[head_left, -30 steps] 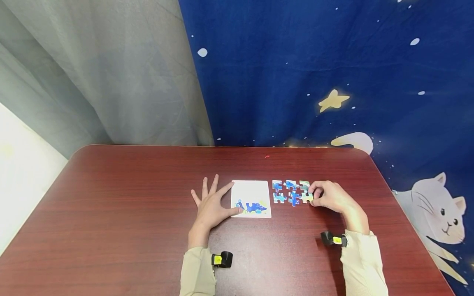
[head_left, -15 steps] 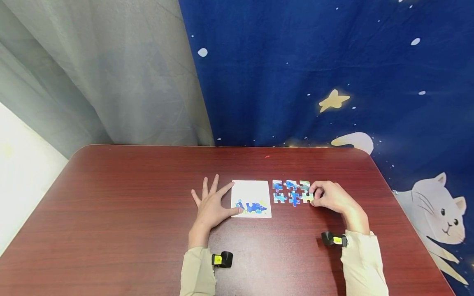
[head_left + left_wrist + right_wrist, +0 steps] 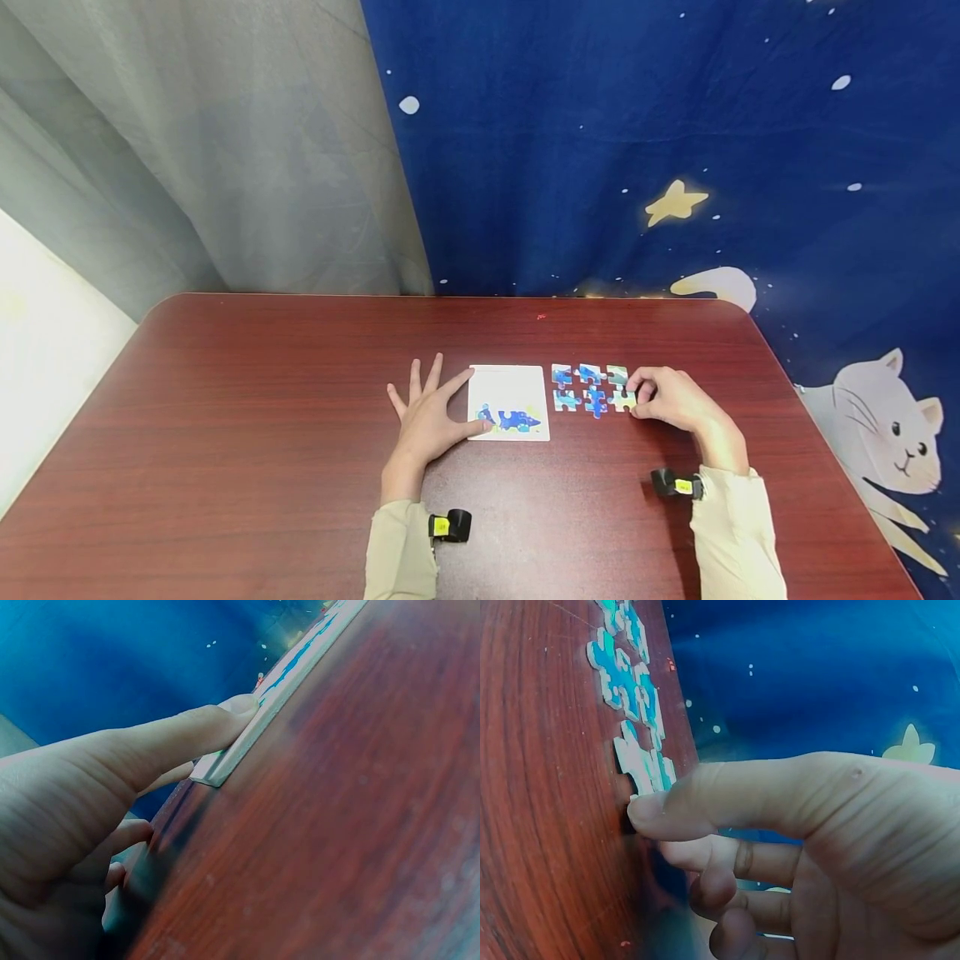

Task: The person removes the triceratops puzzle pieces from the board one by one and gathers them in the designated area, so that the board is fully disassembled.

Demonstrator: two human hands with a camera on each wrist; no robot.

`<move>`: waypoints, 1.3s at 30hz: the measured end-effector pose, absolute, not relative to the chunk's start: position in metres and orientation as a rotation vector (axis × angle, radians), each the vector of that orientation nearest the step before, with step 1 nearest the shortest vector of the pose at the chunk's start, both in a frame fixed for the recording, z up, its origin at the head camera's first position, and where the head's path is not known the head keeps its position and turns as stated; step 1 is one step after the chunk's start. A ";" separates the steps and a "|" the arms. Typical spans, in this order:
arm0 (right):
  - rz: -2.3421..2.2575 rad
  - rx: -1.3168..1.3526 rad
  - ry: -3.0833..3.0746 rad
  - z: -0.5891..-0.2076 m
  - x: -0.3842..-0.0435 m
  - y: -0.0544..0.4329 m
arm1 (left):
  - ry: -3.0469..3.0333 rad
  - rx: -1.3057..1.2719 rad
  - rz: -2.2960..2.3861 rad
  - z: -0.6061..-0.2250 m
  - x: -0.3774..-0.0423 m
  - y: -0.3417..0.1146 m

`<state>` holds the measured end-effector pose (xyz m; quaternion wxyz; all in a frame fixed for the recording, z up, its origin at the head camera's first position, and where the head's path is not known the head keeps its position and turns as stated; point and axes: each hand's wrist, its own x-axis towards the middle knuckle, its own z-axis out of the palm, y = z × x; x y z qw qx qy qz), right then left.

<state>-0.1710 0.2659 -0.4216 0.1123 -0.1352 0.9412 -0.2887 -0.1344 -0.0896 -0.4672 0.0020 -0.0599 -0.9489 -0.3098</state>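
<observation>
In the head view, a white square puzzle board (image 3: 508,385) with a blue picture along its near part lies on the table. My left hand (image 3: 427,427) is at its left side, fingers spread, thumb resting on the near left corner and index fingertip at the far left corner. Right of the board lie several loose jigsaw pieces (image 3: 590,375) in two rows. With thumb and index finger my right hand (image 3: 675,400) pinches the edge of the pale yellow-green jigsaw piece (image 3: 622,402) at the near right. From the right wrist, that piece (image 3: 634,763) shows partly behind the thumb.
The dark red wooden table (image 3: 262,433) extends widely around both hands. Behind it hang a grey curtain (image 3: 262,150) and a blue curtain (image 3: 540,150) with stars and a cat. A small red mark (image 3: 542,317) shows near the table's far edge.
Both hands stay in place. The near right jigsaw piece has shifted very slightly to the right under my right fingers.
</observation>
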 end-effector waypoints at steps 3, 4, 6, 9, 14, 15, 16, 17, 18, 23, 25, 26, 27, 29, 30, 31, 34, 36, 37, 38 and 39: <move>-0.858 -0.388 2.753 -0.423 -0.172 0.265 | -2.977 -0.189 -0.968 -0.467 -0.134 -0.090; -0.860 -0.390 2.748 -0.423 -0.172 0.265 | -2.977 -0.190 -0.968 -0.467 -0.134 -0.090; -0.865 -0.382 2.740 -0.424 -0.172 0.265 | -2.978 -0.191 -0.968 -0.467 -0.134 -0.090; -0.865 -0.372 2.735 -0.426 -0.173 0.265 | -2.978 -0.191 -0.971 -0.468 -0.135 -0.089; -0.892 -0.326 2.705 -0.424 -0.172 0.264 | -2.973 -0.190 -0.972 -0.469 -0.135 -0.089; -0.912 -0.319 2.691 -0.423 -0.171 0.264 | -2.973 -0.189 -0.969 -0.469 -0.135 -0.089; -0.935 -0.307 2.679 -0.422 -0.171 0.264 | -2.973 -0.188 -0.966 -0.469 -0.135 -0.089; -0.956 -0.302 2.669 -0.420 -0.170 0.264 | -2.972 -0.190 -0.962 -0.469 -0.135 -0.089; -0.979 -0.296 2.661 -0.419 -0.169 0.264 | -2.972 -0.191 -0.958 -0.470 -0.135 -0.089; -1.014 -0.382 2.676 -0.409 -0.167 0.256 | -2.971 -0.192 -0.959 -0.470 -0.135 -0.090; -0.996 -0.463 2.699 -0.407 -0.167 0.247 | -2.971 -0.192 -0.963 -0.470 -0.135 -0.090; -0.986 -0.509 2.712 -0.406 -0.167 0.242 | -2.973 -0.190 -0.965 -0.470 -0.135 -0.090; -0.976 -0.557 2.715 -0.406 -0.166 0.236 | -2.975 -0.190 -0.964 -0.469 -0.135 -0.090; -0.985 -0.665 2.692 -0.404 -0.164 0.221 | -2.977 -0.191 -0.962 -0.470 -0.135 -0.090; -0.998 -0.719 2.667 -0.404 -0.162 0.213 | -2.976 -0.192 -0.960 -0.470 -0.135 -0.090; -1.020 -0.765 2.630 -0.404 -0.160 0.203 | -2.978 -0.191 -0.959 -0.470 -0.135 -0.090; -1.055 -0.880 2.533 -0.406 -0.153 0.173 | -2.978 -0.192 -0.950 -0.470 -0.136 -0.090; -1.034 -0.906 2.517 -0.411 -0.149 0.154 | -2.977 -0.192 -0.944 -0.469 -0.136 -0.090; -1.005 -0.913 2.533 -0.414 -0.147 0.145 | -2.980 -0.192 -0.943 -0.469 -0.136 -0.090; -0.975 -0.916 2.552 -0.418 -0.145 0.137 | -2.980 -0.193 -0.943 -0.469 -0.136 -0.090; -0.951 -0.904 2.569 -0.421 -0.143 0.131 | -2.981 -0.192 -0.943 -0.469 -0.136 -0.090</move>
